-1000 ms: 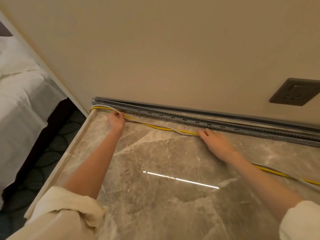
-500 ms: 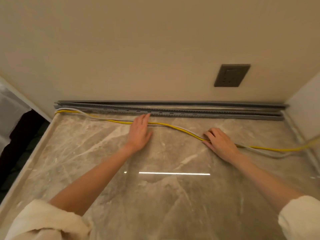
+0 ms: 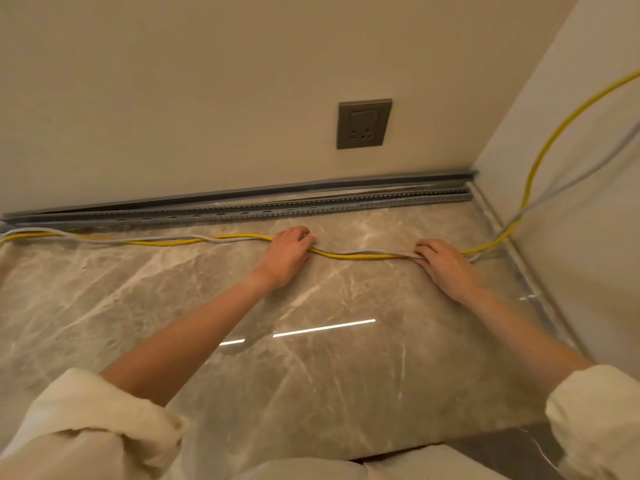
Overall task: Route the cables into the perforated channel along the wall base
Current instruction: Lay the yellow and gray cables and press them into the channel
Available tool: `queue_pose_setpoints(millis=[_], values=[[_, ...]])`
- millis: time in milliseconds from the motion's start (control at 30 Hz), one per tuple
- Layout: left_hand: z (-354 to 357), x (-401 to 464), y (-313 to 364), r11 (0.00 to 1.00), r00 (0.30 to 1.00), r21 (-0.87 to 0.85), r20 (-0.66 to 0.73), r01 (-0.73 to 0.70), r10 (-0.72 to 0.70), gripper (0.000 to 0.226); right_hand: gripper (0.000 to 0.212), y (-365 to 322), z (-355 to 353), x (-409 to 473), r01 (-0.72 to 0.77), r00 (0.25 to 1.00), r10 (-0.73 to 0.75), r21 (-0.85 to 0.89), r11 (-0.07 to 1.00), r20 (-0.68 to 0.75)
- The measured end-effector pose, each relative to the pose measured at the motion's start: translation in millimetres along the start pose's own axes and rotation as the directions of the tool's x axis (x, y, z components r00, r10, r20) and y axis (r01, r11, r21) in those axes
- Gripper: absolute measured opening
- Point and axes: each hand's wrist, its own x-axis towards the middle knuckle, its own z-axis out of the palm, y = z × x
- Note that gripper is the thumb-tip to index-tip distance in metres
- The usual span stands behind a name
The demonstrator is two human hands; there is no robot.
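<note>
Your left hand [image 3: 287, 252] curled over the yellow cable [image 3: 360, 255] and grey cable [image 3: 374, 251]; your right hand [image 3: 446, 265] pinched both. They lay on the marble floor [image 3: 311, 375], just near of the perforated channel [image 3: 242, 214].

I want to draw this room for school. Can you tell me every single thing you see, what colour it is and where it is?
yellow cable: 1, yellow, on the floor in front of the channel, rising up the right wall
grey cable: 1, pale grey, running beside the yellow one
perforated channel: 1, grey, along the wall base
wall socket: 1, dark grey, on the back wall above the channel
floor: 1, glossy brown-grey marble, across the bottom
left hand: 1, on the cables, near the middle
right hand: 1, on the cables, further right
sleeves: 2, cream, pushed up, at the bottom corners
</note>
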Motion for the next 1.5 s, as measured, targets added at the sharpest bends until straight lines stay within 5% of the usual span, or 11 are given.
queue_pose_setpoints(millis=[333,500,667,967,1500], values=[[-4.1,25.6,5.2,0.976,0.995,0.195,0.0,-0.093,0.095,0.018,0.025,41.8,-9.2,21.4,-0.053,0.995,0.052,0.005,0.999,0.082],[-16.1,44.2,5.6,0.986,1.0,0.162,-0.011,0.027,-0.026,0.012,0.013,61.8,-23.3,48.2,-0.049,0.993,0.041,0.073,0.996,0.109],[-27.6,63.1,2.3,0.988,0.996,0.126,-0.003,0.089,-0.089,0.021,0.025,92.1,-35.0,70.3,-0.049,0.998,0.046,0.079,0.996,0.045],[-47.4,95.4,-5.8,0.989,0.966,0.04,-0.225,0.141,-0.129,0.018,0.021,113.8,-34.4,109.2,0.004,0.994,-0.005,-0.009,1.0,-0.11],[-22.9,96.0,-6.4,0.984,0.955,0.027,-0.245,0.176,-0.164,0.011,0.021,121.4,-26.6,126.4,-0.036,0.999,0.036,0.006,0.999,-0.039]])
